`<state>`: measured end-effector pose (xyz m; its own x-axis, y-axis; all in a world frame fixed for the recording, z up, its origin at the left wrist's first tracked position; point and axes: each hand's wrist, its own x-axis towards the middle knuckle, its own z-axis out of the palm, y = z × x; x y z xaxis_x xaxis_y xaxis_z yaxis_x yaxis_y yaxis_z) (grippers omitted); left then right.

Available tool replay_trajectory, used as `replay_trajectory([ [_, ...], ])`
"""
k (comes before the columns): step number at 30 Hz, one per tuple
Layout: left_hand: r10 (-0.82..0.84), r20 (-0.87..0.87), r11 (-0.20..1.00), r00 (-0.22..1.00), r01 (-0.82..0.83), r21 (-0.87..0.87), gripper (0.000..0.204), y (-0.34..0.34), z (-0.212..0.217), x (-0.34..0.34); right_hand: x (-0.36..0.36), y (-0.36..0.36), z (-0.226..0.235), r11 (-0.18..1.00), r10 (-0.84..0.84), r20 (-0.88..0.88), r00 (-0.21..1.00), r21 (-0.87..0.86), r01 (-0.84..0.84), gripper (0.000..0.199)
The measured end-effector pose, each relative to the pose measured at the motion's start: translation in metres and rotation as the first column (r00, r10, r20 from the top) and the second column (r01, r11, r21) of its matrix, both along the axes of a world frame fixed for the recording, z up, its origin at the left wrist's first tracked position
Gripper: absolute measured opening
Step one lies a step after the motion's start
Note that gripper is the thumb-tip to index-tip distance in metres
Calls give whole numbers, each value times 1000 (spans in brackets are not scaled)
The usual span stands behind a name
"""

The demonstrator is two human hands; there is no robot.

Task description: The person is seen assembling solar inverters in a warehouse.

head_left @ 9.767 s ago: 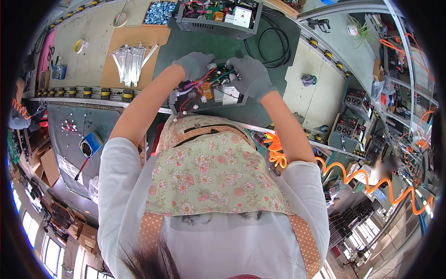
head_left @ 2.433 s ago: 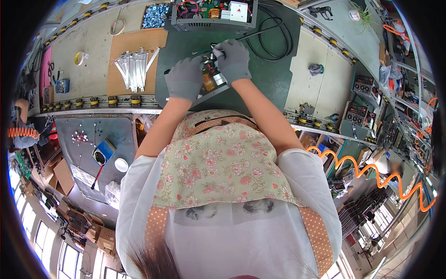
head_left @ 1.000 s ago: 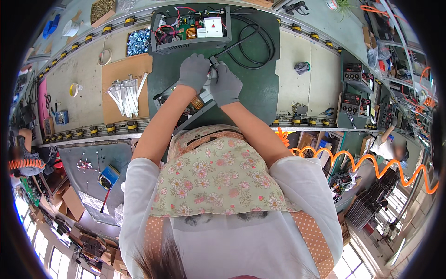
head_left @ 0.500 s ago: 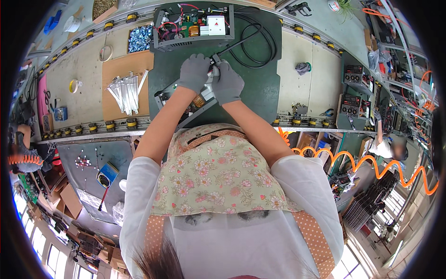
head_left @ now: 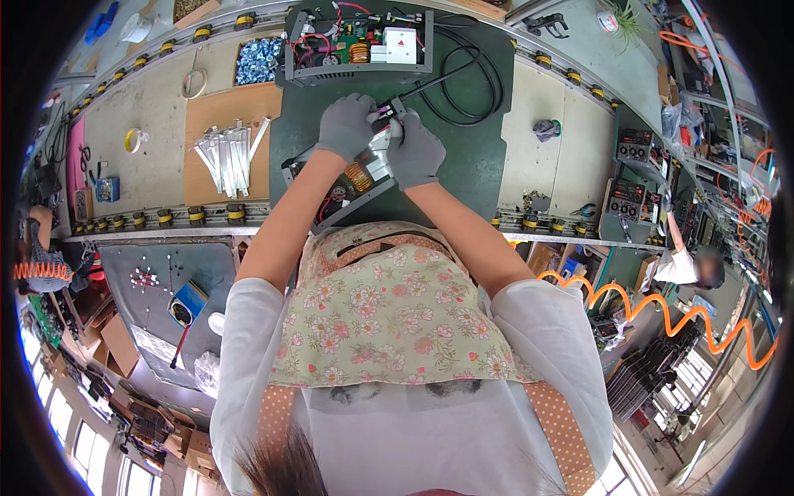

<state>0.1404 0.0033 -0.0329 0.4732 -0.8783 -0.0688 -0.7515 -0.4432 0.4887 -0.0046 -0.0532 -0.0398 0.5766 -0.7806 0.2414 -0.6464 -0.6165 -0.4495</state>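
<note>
An open electronics unit (head_left: 358,204) with a dark metal frame and a copper coil (head_left: 357,176) lies at a slant on the dark green board (head_left: 467,178). Both my hands wear grey gloves and meet at the unit's far end. My left hand (head_left: 347,126) is closed, its fingertips at a small black and purple part (head_left: 387,111); what it pinches is hidden. My right hand (head_left: 416,152) is closed round the unit's end beside a pale block. A black power cord (head_left: 447,80) runs from this end to a loose coil at the right. My forearms cover part of the unit.
A second open unit (head_left: 360,70) stands behind my hands. To the left are a box of blue-silver metal fasteners (head_left: 257,59) and metal strips (head_left: 226,159) on brown cardboard (head_left: 198,122). Roller rails (head_left: 197,216) border the bench. An orange coiled hose (head_left: 637,298) hangs at right; a co-worker (head_left: 678,264) is beyond.
The view has shifted slightly, so the bench sits a little further right and lower. My hands stay at the unit's end, my right hand slightly farther from the left, and a purple piece shows between them.
</note>
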Motion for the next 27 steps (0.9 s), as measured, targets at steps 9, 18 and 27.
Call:
replay_trajectory([
  [9,14,-48,995,999,-18,-93,15,1,-14,2,-2,-3,7,995,63,-72,995,83,-57,18],
  [18,18,-98,928,995,-53,-368,31,15,6,-39,-3,-10,18,989,90,-72,993,122,-81,23],
  [27,59,2,922,998,-53,-384,17,15,-4,-24,-6,-13,11,989,112,107,988,88,-122,33],
])
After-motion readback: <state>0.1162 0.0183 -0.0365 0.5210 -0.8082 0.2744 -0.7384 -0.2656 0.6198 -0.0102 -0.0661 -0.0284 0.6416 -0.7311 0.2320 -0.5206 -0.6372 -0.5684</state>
